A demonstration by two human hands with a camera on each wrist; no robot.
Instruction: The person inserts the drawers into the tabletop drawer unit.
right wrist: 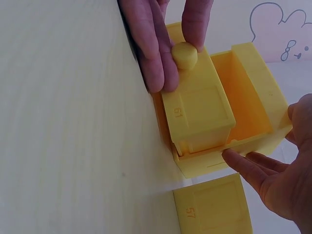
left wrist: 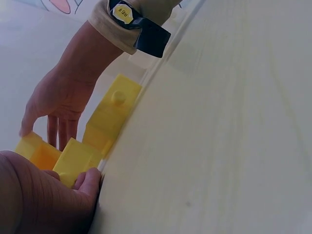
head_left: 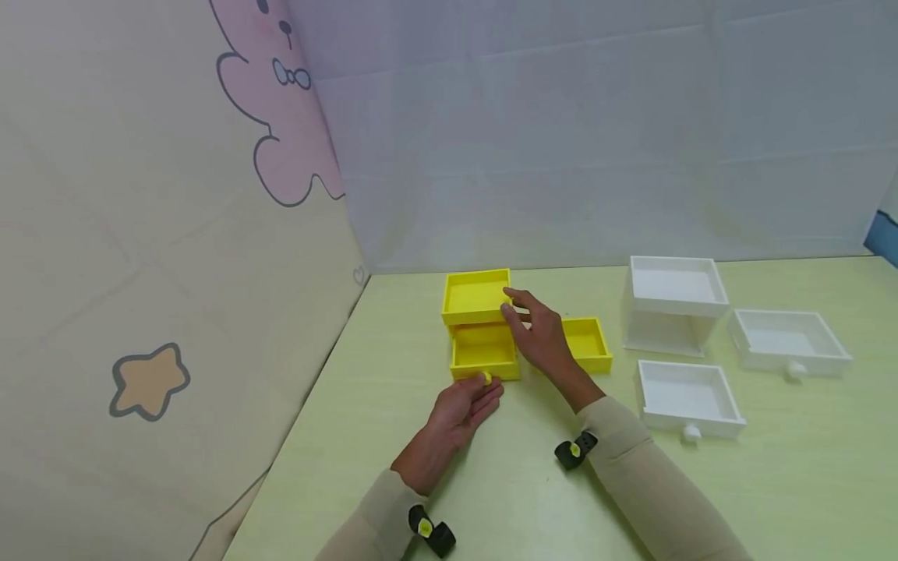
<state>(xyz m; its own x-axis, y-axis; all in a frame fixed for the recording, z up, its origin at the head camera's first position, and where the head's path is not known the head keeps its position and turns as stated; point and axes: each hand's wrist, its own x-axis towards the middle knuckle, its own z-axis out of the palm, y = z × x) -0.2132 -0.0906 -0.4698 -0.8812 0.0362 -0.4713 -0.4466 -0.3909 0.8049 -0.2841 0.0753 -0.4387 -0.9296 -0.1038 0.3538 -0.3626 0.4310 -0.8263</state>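
Observation:
A yellow cabinet (head_left: 477, 298) stands upright at the table's back left, with a yellow drawer (head_left: 484, 372) sticking partly out of its lower opening. My left hand (head_left: 459, 409) pinches the drawer's round knob (right wrist: 185, 55) between thumb and fingers, palm turned up. Against the cabinet's right side rest the fairly straight fingers of my right hand (head_left: 543, 335); in the right wrist view its thumb lies at the top edge. The right wrist view shows "61" on the drawer front (right wrist: 200, 107). A second yellow drawer (head_left: 588, 344) lies to the right, partly behind my right hand.
Farther right stand a white cabinet (head_left: 677, 280) and two white drawers, one in front of it (head_left: 691, 393) and one to its right (head_left: 789, 335). A pale curtain (head_left: 596, 140) hangs behind the table, and a printed cloth (head_left: 175, 234) borders its left edge.

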